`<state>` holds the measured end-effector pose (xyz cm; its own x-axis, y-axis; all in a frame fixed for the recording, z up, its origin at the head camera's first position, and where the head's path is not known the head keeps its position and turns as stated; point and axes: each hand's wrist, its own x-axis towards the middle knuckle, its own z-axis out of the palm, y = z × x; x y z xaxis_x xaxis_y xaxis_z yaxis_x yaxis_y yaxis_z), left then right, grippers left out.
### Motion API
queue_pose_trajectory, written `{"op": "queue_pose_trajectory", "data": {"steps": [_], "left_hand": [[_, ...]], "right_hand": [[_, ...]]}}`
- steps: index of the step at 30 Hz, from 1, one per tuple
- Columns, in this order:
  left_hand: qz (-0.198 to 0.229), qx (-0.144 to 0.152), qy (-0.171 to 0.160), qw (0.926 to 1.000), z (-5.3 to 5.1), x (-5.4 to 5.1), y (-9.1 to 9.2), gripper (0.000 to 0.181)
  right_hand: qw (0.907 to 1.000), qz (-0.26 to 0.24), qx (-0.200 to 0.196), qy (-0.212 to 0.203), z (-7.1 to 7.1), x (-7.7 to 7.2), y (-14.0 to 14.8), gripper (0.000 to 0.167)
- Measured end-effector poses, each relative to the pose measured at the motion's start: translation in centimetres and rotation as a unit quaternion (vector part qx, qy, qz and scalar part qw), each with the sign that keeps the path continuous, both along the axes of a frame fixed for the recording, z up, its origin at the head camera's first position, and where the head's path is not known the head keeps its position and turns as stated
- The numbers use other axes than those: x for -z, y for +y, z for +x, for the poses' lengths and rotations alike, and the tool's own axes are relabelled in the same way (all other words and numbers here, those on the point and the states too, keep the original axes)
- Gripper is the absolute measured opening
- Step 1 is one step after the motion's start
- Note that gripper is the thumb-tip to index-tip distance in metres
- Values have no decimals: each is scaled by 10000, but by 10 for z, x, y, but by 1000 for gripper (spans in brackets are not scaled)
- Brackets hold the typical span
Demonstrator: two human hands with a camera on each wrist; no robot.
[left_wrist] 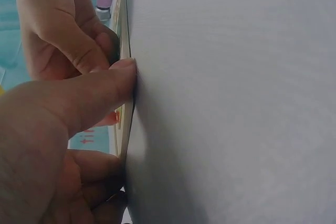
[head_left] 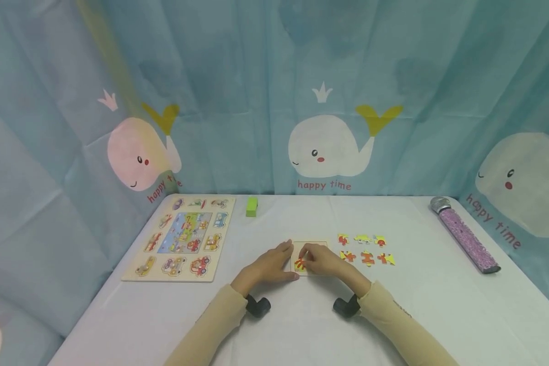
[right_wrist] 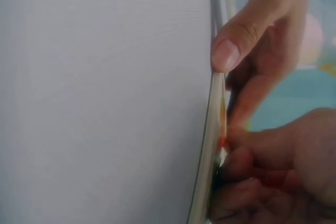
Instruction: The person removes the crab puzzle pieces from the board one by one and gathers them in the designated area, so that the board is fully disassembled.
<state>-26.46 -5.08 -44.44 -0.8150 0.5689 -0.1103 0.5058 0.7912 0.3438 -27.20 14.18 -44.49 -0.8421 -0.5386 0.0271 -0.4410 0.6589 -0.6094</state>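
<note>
A small wooden puzzle board (head_left: 318, 244) lies on the table in front of me, partly covered by my hands. With thumb and fingers spread along its left side, my left hand (head_left: 272, 264) holds the board; the thumb (left_wrist: 123, 74) is on the near edge. My right hand (head_left: 322, 260) is over the board, its fingertips pinching a red and yellow puzzle piece (head_left: 299, 265) at the lower left of the board. In the right wrist view an orange-red piece edge (right_wrist: 223, 121) shows above the board's rim. Fingers hide most of the piece.
Several loose red and yellow puzzle pieces (head_left: 367, 258) lie in two rows right of the board. A large vehicle puzzle (head_left: 219, 223) is at the left, a green block (head_left: 251, 207) at the back, and a purple glittery microphone (head_left: 466, 236) at the right.
</note>
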Motion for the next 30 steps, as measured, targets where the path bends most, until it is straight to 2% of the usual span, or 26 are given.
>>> {"op": "queue_pose_trajectory", "data": {"steps": [10, 19, 25, 30], "left_hand": [[20, 40, 98, 9999, 1, 1, 0, 83], [-65, 118, 209, 9997, -3, 1, -1, 84], [-113, 54, 114, 9999, -4, 1, 0, 84], [-118, 12, 14, 9999, -2, 2, 0, 85]], "right_hand": [[9998, -172, 59, -44, 2, 2, 1, 10], [9993, -369, -104, 47, -1, 1, 0, 10], [9989, -422, -17, 222, -2, 3, 1, 9], [9986, -494, 102, 147, -2, 2, 3, 10]]}}
